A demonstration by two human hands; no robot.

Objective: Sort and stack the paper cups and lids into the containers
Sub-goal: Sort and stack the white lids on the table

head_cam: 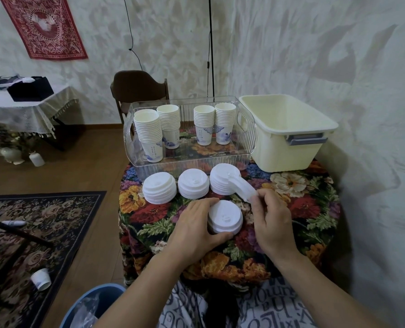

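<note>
A round surface [315, 209] with a flowered cloth stands in a room corner; the left hand [194, 230] curls around a near stack of lids [225, 217]; the right hand [272, 221] pinches a tilted bundle of lids [241, 188]; three lid stacks [193, 185] lie further; at the far side, cup stacks [203, 121] stand in a clear container [246, 143], and a cream tub [289, 129] is to the right.
</note>
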